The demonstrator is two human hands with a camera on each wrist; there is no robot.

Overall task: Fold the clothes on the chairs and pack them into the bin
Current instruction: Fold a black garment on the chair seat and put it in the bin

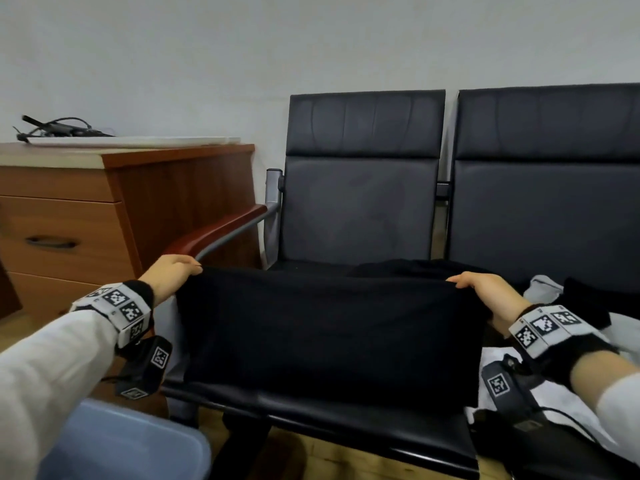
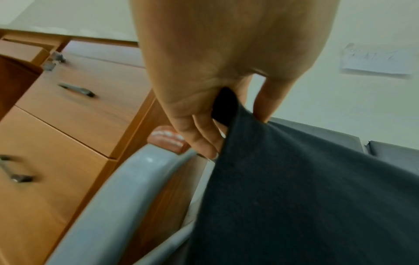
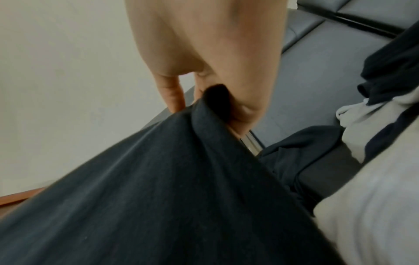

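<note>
A black garment (image 1: 325, 334) hangs stretched over the seat of the left black chair (image 1: 360, 209). My left hand (image 1: 173, 271) pinches its upper left corner beside the wooden armrest (image 1: 214, 233). My right hand (image 1: 485, 289) pinches the upper right corner. In the left wrist view the left hand (image 2: 217, 114) has the dark cloth (image 2: 306, 197) caught between thumb and fingers. In the right wrist view the right hand (image 3: 217, 104) grips a bunched fold of the same cloth (image 3: 147, 197). A blue bin (image 1: 121, 445) stands on the floor at lower left.
More clothes, white and black (image 1: 568, 299), lie heaped on the right chair (image 1: 547, 188). A wooden drawer cabinet (image 1: 69, 223) stands left of the chairs, with a white board and cables (image 1: 62, 129) on top. The white wall is behind.
</note>
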